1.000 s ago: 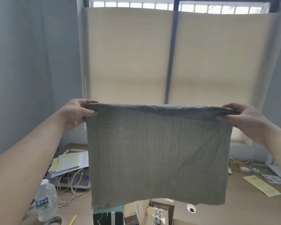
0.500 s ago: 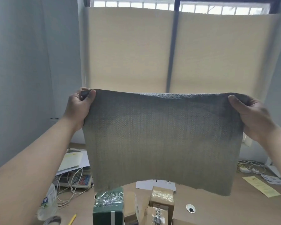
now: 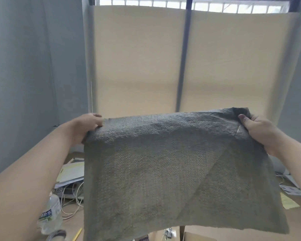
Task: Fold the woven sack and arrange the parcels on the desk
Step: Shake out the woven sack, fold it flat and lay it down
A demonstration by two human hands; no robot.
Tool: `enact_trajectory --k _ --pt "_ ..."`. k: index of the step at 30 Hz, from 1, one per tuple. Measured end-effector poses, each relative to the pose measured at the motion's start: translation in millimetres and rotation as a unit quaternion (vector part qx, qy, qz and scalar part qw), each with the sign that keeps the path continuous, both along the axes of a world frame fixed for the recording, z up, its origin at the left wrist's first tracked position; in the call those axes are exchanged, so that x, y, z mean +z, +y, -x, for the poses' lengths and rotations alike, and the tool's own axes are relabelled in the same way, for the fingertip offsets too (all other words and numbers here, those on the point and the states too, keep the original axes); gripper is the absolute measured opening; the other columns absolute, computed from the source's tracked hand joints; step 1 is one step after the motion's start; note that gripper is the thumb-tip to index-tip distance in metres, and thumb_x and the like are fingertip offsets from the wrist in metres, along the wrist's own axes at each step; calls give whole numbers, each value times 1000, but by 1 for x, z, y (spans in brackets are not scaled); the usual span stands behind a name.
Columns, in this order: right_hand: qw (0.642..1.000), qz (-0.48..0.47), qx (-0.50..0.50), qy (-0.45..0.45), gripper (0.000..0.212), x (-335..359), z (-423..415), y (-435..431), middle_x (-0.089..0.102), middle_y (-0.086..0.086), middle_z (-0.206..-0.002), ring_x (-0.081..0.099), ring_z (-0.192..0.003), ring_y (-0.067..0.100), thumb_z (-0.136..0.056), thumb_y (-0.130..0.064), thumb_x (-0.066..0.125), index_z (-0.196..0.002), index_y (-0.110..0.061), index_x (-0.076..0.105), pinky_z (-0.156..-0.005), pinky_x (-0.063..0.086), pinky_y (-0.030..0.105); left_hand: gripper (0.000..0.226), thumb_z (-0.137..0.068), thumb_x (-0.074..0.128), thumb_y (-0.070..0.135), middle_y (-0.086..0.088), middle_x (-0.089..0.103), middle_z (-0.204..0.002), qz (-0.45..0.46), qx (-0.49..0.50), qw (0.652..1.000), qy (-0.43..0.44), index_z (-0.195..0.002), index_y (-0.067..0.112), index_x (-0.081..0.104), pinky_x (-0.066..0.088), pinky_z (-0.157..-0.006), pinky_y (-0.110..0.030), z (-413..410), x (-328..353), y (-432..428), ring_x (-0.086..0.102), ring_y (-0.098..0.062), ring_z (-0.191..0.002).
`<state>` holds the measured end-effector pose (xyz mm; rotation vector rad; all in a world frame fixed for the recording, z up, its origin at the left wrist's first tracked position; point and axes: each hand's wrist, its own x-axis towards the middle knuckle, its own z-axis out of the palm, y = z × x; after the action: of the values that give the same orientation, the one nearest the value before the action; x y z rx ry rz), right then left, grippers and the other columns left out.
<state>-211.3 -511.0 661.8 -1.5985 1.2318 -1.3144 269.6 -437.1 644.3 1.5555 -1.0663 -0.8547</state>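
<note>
Head view shows the woven sack (image 3: pixel 163 171) held up in the air between both hands, spread wide and hanging down, with a diagonal crease running from near the right hand toward its lower edge. The left hand (image 3: pixel 89 124) grips the upper left corner with fingers curled over the edge, and the right hand (image 3: pixel 261 129) pinches the bunched upper right corner, thumb on the near face. Below the left hand, a water bottle (image 3: pixel 49 214), white cables (image 3: pixel 71 197) and papers (image 3: pixel 71 173) lie on the desk (image 3: pixel 73 223); below the right hand lies a yellow note (image 3: pixel 288 203).
</note>
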Motion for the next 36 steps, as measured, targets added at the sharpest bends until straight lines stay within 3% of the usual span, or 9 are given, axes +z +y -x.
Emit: enact_trajectory --k 5,8,12,16,17,21,27,31,36 --pt "992 -110 23 -49 19 2 15 1 71 11 -73 68 -55 24 -91 -29 67 -100 -13 69 -59 57 34 29 -96 52 -4 -8 58 -103 48 -11 994 99 -116 16 58 52 -49 -20 -5 -3 2 64 -12 -72" --pt "984 -154 82 -42 54 3 21 4 67 16 -88 66 -72 28 -54 -25 89 -101 -7 68 -76 50 35 25 -97 55 -4 -9 67 -88 92 8 987 133 -87 12 72 55 -47 -16 -6 -6 1 68 -7 -53" --pt "994 -97 38 -19 67 -1 13 4 56 17 -125 60 -113 32 -93 2 64 -148 -29 39 -82 53 40 40 -86 69 2 -6 71 -119 64 -97 986 116 -123 16 67 60 -61 -21 -11 -5 9 72 -13 -86" --pt "999 -39 4 -8 29 -4 6 1 61 15 -108 65 -57 8 -99 -7 59 -124 -22 57 -43 49 17 76 -69 75 -6 -8 65 -133 47 -159 978 125 -138 18 55 62 -79 -28 -16 -7 9 69 -21 -112" --pt "998 -44 22 -30 22 -3 6 1 63 15 -107 63 -51 4 -93 -15 70 -111 -22 62 -42 49 17 73 -72 75 -11 -9 64 -132 60 -141 979 136 -137 16 56 62 -78 -28 -15 -7 7 70 -21 -108" --pt "986 -80 120 -85 95 2 20 3 74 1 -91 74 -72 12 -15 -32 105 -102 -18 71 -59 61 28 23 -88 65 -9 -10 66 -101 139 -31 978 154 -100 10 65 61 -63 -18 -10 -10 0 73 -8 -65" --pt "984 -109 137 -21 74 1 23 -1 55 28 -137 63 -114 36 -61 18 76 -126 -14 61 -76 63 36 22 -90 68 7 -9 69 -90 102 -33 989 105 -112 5 69 59 -59 -19 -7 -7 5 69 -7 -63" --pt "993 -56 102 -19 62 -1 21 0 61 35 -122 68 -82 27 -54 -9 96 -107 -13 63 -57 60 24 55 -73 73 0 -11 72 -115 56 -130 985 102 -125 12 62 61 -79 -33 -13 -2 14 72 -20 -96" --pt "993 -11 116 -20 110 -3 21 -5 70 15 -108 71 -89 22 -8 -45 102 -108 -14 69 -66 63 28 34 -88 68 -4 -6 71 -104 108 -53 992 48 -119 10 64 60 -73 -24 -9 -8 4 69 -11 -85"
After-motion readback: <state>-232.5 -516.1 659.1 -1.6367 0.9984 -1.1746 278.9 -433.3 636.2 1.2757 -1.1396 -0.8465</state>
